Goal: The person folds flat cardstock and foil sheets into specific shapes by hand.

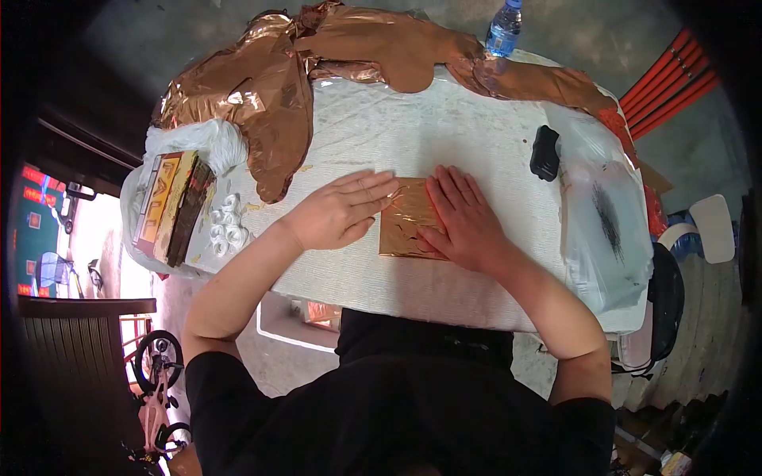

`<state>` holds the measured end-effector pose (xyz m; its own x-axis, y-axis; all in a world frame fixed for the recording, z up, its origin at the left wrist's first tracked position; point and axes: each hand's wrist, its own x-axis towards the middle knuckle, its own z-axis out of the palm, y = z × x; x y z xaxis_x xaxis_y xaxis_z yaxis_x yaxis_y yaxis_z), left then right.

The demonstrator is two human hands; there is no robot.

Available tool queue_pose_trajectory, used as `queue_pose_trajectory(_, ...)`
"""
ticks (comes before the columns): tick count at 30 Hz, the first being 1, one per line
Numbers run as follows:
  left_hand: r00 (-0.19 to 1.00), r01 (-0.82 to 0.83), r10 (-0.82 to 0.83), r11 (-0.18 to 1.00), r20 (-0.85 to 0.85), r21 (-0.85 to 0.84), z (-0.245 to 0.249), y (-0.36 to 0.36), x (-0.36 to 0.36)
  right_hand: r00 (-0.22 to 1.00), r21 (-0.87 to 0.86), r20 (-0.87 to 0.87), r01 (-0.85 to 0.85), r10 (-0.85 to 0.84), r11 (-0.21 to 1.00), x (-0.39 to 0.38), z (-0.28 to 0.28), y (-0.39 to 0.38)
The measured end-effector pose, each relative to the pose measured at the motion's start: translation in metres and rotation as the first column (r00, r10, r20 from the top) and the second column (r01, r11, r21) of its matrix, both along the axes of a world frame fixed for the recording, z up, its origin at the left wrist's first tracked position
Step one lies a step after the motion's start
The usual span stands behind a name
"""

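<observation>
A flat square of shiny copper-coloured foil (406, 230) lies on the pale cloth-covered table (357, 278) right in front of me, with small creases on its surface. My right hand (464, 210) presses flat on its right part, fingers stretched away from me and thumb across the foil. At the upper left edge of the square, my left hand (345, 205) rests with straight fingers, their tips at the foil's border. Neither hand grips anything. Some of the square's right side is hidden under my right hand.
Large crumpled copper foil sheets (349, 40) drape the far edge, beside a water bottle (503, 32). A stack of printed packets (171, 202) and white thread rolls (228, 226) sit left. To the right are a black object (544, 153) and clear plastic bags (607, 246).
</observation>
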<state>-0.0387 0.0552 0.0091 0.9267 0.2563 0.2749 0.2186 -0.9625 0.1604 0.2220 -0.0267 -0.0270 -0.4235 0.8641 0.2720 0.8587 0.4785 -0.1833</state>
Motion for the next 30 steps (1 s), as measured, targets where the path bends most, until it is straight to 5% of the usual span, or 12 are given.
queue_pose_trajectory(4,0.994,-0.014,0.040,0.971,0.103,-0.239,-0.008,-0.006,-0.002,1.000,-0.008,0.006,0.009,-0.009,1.000,-0.001,0.000,0.000)
queue_pose_trajectory(6,0.959,-0.179,0.261,0.865,0.115,-0.470,-0.006,-0.013,-0.001,1.000,-0.010,0.006,0.013,-0.013,1.000,-0.001,0.000,0.000)
queue_pose_trajectory(13,0.938,-0.169,0.277,0.891,0.210,-0.421,-0.018,0.000,0.003,1.000,-0.028,0.024,0.021,-0.020,0.999,-0.002,-0.001,0.001)
queue_pose_trajectory(18,0.963,-0.082,0.128,0.978,0.239,-0.193,-0.020,0.016,0.008,1.000,-0.025,0.025,0.017,-0.016,1.000,-0.002,0.000,0.001)
queue_pose_trajectory(30,0.989,-0.040,0.005,0.972,0.149,0.230,-0.016,0.023,0.014,1.000,-0.003,0.005,0.013,-0.013,1.000,-0.001,-0.003,0.001)
